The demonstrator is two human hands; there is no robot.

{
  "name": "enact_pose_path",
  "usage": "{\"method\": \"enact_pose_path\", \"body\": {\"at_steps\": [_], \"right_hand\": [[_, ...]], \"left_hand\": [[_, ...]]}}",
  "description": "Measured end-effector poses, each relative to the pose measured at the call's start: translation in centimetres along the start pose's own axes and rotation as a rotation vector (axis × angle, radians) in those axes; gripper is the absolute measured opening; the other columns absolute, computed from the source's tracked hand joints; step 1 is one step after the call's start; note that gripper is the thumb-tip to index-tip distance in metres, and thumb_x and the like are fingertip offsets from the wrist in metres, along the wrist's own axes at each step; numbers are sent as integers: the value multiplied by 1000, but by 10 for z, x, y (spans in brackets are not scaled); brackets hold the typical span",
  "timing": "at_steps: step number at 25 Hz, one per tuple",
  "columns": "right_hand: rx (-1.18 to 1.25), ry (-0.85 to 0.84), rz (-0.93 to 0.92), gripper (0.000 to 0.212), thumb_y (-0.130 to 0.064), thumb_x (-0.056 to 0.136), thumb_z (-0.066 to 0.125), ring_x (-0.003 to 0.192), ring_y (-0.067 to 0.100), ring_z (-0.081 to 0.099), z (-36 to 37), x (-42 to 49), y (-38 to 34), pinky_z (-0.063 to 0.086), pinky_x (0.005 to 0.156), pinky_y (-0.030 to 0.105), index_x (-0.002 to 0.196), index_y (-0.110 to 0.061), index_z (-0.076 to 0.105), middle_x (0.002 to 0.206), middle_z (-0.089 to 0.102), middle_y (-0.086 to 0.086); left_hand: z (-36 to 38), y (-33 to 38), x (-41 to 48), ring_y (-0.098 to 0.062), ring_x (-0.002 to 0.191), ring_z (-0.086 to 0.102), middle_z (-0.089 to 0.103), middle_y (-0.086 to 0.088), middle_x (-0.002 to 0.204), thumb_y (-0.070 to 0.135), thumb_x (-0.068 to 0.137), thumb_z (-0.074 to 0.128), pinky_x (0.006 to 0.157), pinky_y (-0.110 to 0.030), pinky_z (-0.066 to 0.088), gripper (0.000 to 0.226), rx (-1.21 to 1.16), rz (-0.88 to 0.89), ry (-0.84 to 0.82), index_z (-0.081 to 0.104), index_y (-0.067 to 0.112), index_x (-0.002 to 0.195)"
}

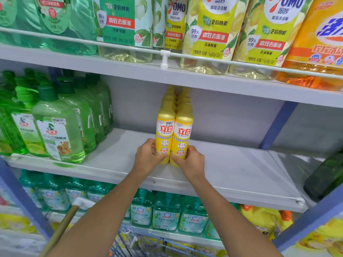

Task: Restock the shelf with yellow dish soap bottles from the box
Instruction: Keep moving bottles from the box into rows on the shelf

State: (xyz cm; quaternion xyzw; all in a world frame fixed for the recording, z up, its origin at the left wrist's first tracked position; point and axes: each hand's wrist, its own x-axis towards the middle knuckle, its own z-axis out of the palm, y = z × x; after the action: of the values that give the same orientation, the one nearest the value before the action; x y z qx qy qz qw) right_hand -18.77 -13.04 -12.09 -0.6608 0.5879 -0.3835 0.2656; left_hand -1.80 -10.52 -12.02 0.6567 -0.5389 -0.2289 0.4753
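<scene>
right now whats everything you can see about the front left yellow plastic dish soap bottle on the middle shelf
The front left yellow plastic dish soap bottle stands upright on the white middle shelf, heading the left of two rows of like bottles. It is slim and opaque, with a rounded shoulder, a white label panel bearing red characters, and round emblems lower down. Its right side presses against the front right yellow bottle. The left hand grips its lower left side; the right hand holds its neighbour.

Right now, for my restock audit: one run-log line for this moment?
step: placing | hands: left, right each on a front yellow bottle | bottles: upright, touching | site: middle shelf
</scene>
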Motion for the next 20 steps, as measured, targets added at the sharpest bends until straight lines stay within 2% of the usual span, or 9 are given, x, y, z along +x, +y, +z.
{"method": "enact_pose_path", "body": {"at_steps": [4,6,8,12,16,20], "right_hand": [[-112,-143,13,63,-43,77,85,107,22,67,-16,-3,-15,56,91,36,125,-15,56,119,70,2],[-203,-170,-46,61,-48,81,78,115,26,63,-30,-13,-24,53,95,39,127,-16,55,124,66,5],[-312,-200,-102,57,-50,89,69,121,29,57,-46,-32,-34,48,98,40,131,-14,55,128,63,9],[-598,-292,-183,65,-65,88,59,128,31,49,-67,-88,-55,47,103,45,137,-23,52,137,56,10],[-808,-356,-268,83,-67,89,55,141,32,37,-76,-165,-66,40,112,47,151,-15,38,153,42,12],[-877,-395,-283,88,-68,92,52,147,30,30,-75,-240,-54,35,116,46,157,-13,29,159,34,11]], "left_hand": [[-13,9,-9,-25,112,63,68,-2,122,45,76,81,92,-40,52,64,262,1,-134,55,20,128],[-28,19,-18,-29,120,58,63,-7,130,47,82,75,95,-40,47,60,437,20,-236,53,20,131],[-45,28,-33,-29,125,53,58,-8,136,46,88,68,98,-38,44,58,607,84,-349,50,19,137],[-78,46,-84,-30,130,47,48,-10,142,60,89,59,102,-43,43,76,935,259,-503,35,20,149],[-98,49,-155,-30,130,45,46,-10,142,66,89,53,102,-45,44,79,987,374,-508,34,16,148],[-98,22,-223,-30,127,48,48,-9,139,69,89,50,100,-46,46,79,953,374,-533,38,14,145]]}}
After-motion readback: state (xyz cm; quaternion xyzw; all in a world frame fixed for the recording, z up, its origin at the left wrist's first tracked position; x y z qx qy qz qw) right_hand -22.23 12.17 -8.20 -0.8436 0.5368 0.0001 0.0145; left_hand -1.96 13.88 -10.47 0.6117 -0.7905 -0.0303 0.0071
